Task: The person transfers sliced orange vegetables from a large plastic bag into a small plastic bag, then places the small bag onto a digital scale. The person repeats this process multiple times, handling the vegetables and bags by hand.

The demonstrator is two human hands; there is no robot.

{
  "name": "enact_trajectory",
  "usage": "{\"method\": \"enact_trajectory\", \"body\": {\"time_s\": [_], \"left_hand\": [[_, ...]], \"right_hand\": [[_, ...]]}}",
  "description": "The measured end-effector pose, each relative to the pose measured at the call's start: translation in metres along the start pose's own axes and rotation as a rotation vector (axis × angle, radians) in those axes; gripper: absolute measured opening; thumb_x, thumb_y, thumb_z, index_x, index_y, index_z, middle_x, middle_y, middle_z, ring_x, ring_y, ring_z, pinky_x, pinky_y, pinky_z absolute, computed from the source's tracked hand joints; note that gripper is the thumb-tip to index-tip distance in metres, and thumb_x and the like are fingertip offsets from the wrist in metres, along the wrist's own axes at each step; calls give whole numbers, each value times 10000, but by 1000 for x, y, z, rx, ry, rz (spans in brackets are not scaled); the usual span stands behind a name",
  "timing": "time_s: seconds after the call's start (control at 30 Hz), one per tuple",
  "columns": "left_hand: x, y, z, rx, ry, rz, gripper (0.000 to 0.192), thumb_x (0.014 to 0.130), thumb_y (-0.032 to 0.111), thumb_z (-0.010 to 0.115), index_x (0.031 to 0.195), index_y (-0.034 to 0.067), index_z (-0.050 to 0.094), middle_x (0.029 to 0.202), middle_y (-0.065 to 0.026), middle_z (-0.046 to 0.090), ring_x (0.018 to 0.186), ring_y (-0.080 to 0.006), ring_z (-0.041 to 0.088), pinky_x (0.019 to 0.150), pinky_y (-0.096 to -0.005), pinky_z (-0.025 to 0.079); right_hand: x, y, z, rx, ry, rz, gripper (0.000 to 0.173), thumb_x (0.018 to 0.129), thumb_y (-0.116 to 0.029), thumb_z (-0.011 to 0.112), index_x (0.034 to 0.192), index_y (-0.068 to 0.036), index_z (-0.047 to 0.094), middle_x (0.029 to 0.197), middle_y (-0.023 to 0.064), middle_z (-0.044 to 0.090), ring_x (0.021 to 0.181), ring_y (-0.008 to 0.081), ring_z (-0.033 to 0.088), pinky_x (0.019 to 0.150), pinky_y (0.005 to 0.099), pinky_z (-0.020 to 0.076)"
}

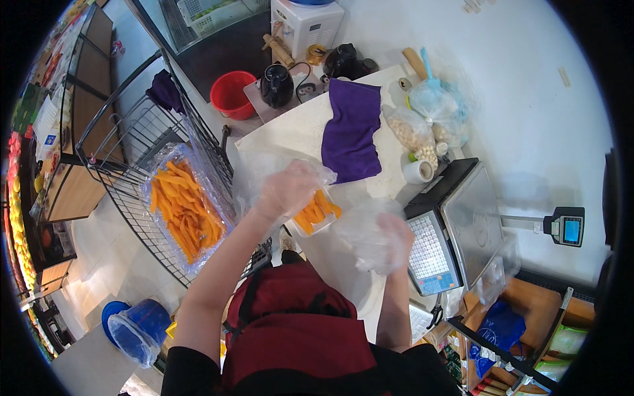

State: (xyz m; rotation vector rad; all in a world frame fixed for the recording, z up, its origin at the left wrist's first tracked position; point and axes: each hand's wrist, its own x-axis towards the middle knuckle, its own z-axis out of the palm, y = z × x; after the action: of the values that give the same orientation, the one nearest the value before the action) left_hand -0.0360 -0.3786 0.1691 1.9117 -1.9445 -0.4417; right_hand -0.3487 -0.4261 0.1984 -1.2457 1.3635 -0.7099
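Note:
Thin clear plastic (255, 166) is bunched around my left hand (292, 185), whose fingers are curled and blurred. My left hand is over the near end of the white table, beside a small white tray (322, 228) of orange strips (317, 210), perhaps dried fruit. To the tray's right, my right hand (396, 242) grips more crumpled clear plastic (364, 237). Whether both pieces belong to one bag cannot be told. A label scale (431, 247) with a keypad stands just right of my right hand. Beyond the tray lies a purple cloth (352, 128).
A wire shopping cart (124, 193) at left carries a plastic-lined tub of orange strips (183, 213). At the table's far right are tied bags (411, 131) and a white roll (418, 172). A red bucket (233, 94) and black kettle (277, 86) stand farther back.

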Motion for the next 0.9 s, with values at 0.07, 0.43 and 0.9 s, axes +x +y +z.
{"method": "enact_trajectory", "body": {"time_s": [0.07, 0.43, 0.9], "left_hand": [[5, 9, -5, -10, 108, 105, 174, 799, 224, 657, 954, 146, 675, 1039, -57, 658, 1005, -249, 641, 720, -372, 569], [-6, -1, 36, 53, 230, 75, 229, 802, 192, 672, 1024, 154, 706, 1105, -66, 648, 1052, -260, 635, 751, -366, 573], [15, 8, 41, 189, -309, 173, 302, 779, 153, 646, 1076, 136, 697, 1171, -104, 629, 1035, -273, 651, 780, -413, 571]], "right_hand": [[6, -6, 35, -355, -37, -140, 308, 851, -196, 741, 1115, -39, 725, 1132, 129, 718, 883, 270, 701, 831, 378, 548], [3, 42, 91, -585, -69, -369, 150, 835, -73, 687, 969, -53, 752, 998, 173, 719, 866, 363, 697, 739, 384, 544], [-7, 77, 54, -499, -382, -21, 180, 851, -86, 688, 1022, -53, 731, 857, 125, 720, 767, 182, 690, 686, 312, 529]]}}
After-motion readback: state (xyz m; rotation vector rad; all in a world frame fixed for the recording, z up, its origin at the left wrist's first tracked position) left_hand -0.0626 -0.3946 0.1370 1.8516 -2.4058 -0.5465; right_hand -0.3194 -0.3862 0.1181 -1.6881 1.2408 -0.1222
